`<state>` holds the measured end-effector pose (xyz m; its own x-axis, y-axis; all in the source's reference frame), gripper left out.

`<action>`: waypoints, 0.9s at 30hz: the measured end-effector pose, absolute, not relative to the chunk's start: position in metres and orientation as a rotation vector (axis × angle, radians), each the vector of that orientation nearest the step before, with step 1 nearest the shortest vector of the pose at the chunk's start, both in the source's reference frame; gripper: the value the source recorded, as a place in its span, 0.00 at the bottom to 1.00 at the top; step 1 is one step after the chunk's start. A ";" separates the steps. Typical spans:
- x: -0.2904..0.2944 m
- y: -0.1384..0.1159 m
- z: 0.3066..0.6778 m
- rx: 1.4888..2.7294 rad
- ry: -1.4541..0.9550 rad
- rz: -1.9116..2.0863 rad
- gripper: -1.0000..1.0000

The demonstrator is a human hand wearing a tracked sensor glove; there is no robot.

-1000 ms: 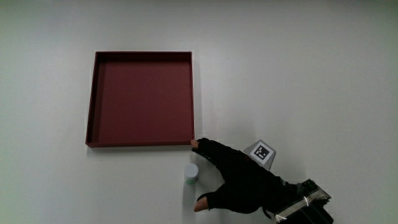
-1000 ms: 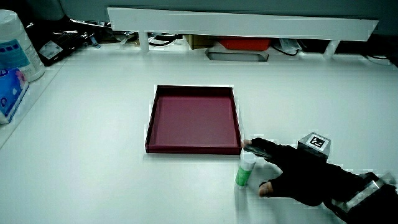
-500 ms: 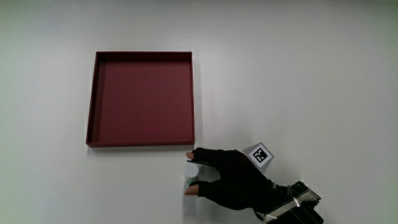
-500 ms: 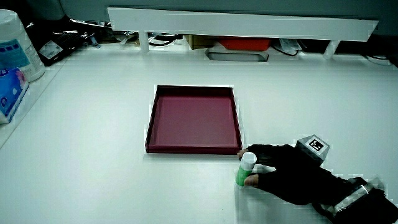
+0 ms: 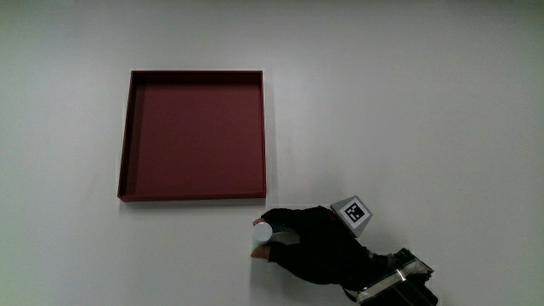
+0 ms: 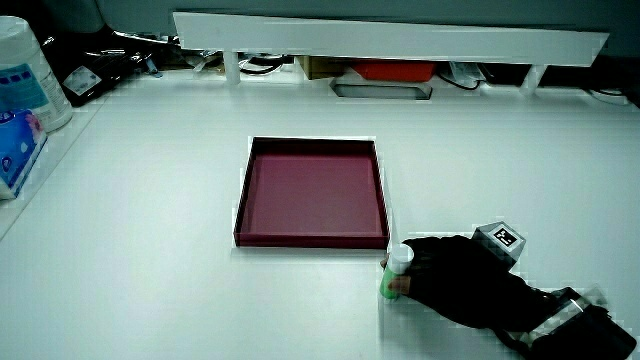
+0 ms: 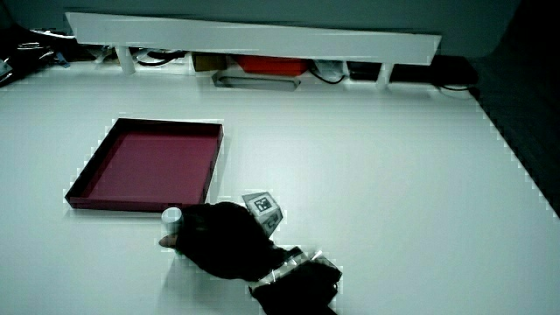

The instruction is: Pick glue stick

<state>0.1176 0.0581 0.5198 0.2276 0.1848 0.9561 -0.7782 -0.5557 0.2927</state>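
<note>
Glue stick (image 6: 394,272) stood upright, long axis vertical, inside the grip; hand (image 5: 316,245) had its fingers wrapped closed around the barrel, base apparently on worktop (image 5: 425,110).

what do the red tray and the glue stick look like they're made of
Red tray: probably matte plastic or coated board, going by its even dull maroon surface with no glare. Glue stick: likely smooth plastic, with a white cap and a green body, now gripped by the hand.
</note>
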 end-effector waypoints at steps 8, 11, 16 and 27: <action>0.118 0.061 0.522 1.716 -0.537 1.562 0.64; 0.117 0.063 0.523 1.755 -0.530 1.597 0.70; 0.115 0.065 0.526 1.762 -0.511 1.651 0.79; 0.116 0.068 0.534 1.713 -0.456 1.707 0.98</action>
